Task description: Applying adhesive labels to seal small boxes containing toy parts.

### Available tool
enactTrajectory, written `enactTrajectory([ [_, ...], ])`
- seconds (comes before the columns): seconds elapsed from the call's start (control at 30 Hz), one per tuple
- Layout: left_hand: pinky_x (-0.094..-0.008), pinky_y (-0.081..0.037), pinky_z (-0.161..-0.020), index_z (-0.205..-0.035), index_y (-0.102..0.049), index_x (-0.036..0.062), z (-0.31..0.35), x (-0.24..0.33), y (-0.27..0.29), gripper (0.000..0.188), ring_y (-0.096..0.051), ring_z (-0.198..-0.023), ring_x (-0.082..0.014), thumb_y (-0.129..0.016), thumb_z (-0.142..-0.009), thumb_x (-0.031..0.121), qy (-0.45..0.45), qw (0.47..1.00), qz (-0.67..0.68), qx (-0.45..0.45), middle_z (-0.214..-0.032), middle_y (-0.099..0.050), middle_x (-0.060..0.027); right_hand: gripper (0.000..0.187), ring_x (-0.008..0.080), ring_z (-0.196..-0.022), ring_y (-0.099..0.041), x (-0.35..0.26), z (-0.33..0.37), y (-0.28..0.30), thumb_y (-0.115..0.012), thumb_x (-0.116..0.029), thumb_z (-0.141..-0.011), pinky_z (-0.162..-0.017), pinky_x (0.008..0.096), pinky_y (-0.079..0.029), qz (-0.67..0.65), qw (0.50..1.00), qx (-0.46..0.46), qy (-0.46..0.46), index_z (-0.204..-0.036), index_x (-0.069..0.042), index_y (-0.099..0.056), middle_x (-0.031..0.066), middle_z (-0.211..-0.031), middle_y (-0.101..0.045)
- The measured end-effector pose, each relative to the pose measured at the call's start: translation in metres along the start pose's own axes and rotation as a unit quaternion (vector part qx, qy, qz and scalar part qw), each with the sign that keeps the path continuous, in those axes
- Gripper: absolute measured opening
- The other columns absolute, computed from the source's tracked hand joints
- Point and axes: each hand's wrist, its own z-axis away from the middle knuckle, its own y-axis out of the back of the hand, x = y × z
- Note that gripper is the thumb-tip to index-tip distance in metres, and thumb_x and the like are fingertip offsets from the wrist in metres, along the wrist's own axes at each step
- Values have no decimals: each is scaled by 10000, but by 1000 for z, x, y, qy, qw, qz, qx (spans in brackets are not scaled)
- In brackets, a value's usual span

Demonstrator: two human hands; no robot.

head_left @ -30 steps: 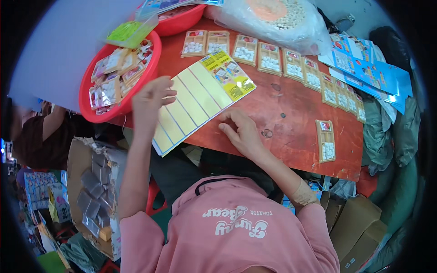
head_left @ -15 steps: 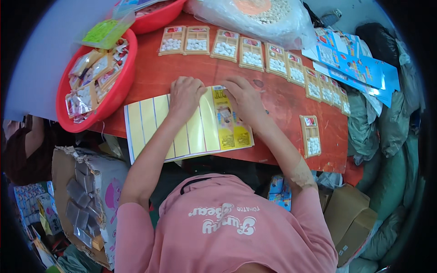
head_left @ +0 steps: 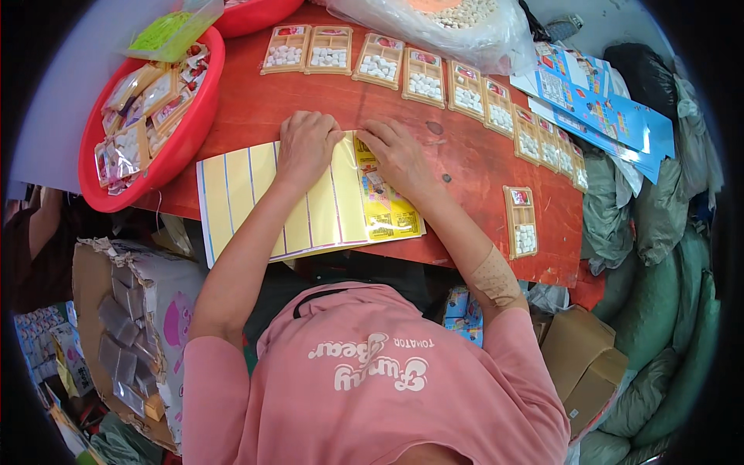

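A stack of cream sticker sheets [head_left: 236, 186] with coloured dividing lines lies near the table's front edge. At its right side is a yellow printed sticker strip [head_left: 387, 209]. My left hand [head_left: 306, 151] is closed at the sheets' far edge, its thumb side against the strip's upper left. Beside it my right hand [head_left: 395, 159] has its fingers bent together on the strip's top corner; the fingertips are partly hidden. Farther off, several small beige trays [head_left: 424, 82] holding white pellets stand in a curved row. One more tray [head_left: 521, 221] sits apart to the right.
A red basin [head_left: 209, 108] of filled packets stands at the left, with a clear tub of green pieces [head_left: 161, 32] on its rim. At the back lies a plastic bag of pellets [head_left: 465, 39]. Blue printed cards [head_left: 597, 108] overlap the right edge. An open carton [head_left: 97, 310] stands lower left.
The whole view has shifted slightly, with the table higher and further left in it. My hands stay at the top of the sheets; my right fingers have edged closer to my left hand.
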Motion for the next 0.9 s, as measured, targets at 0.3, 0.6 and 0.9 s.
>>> enactTrajectory([
  [0.3,-396,-470,-615,-720,-581,89,-24,-45,-10,102,-592,-713,-256,-505,-781,120,-88,941,-326,5,-704,-575,-83,57,189,-897,-550,-19,68,144,-596,-30,-808,-792,303,-432,-139,961,135,-200,-844,-48,-555,95,-1002,-568],
  [0.6,-405,-408,-902,-1104,-568,53,-49,-4,0,287,-524,-1033,-306,-593,-834,147,-85,971,-201,97,-1081,-573,-130,430,186,-1102,-489,69,197,190,-520,-39,-886,-917,293,-399,32,891,186,-412,-1281,-73,-353,142,-1222,-466],
  [0.9,-411,-414,-895,-1088,-548,40,35,176,-58,310,-502,-1066,-315,-617,-804,142,-260,944,181,-91,-1124,-530,-133,463,192,-1098,-536,22,187,145,-476,-9,-897,-903,293,-429,-103,851,161,-489,-1308,-99,-282,173,-1203,-540],
])
